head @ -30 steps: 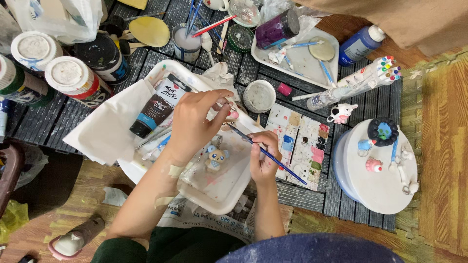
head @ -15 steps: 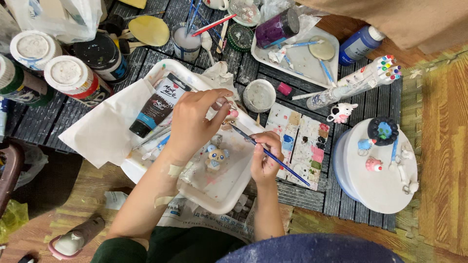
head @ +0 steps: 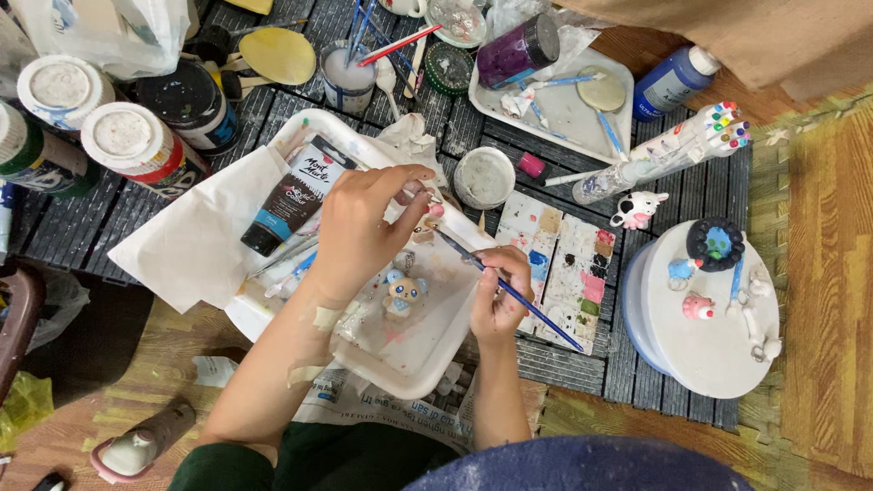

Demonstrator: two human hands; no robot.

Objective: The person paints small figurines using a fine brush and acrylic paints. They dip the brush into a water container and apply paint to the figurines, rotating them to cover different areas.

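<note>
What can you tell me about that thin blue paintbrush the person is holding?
The paintbrush is slim, with a long dark blue handle and a fine tip. It lies slanted, tip up and left toward the small figurine pinched in the left hand, handle end over the paint palette. The right hand grips its middle, above the white tray.

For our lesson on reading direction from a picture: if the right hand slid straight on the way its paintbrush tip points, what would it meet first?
The right hand aims its paintbrush up-left, at the small figurine pinched by the left hand. The tip looks almost on it, so it would probably meet that first, though depth is unclear.
</note>
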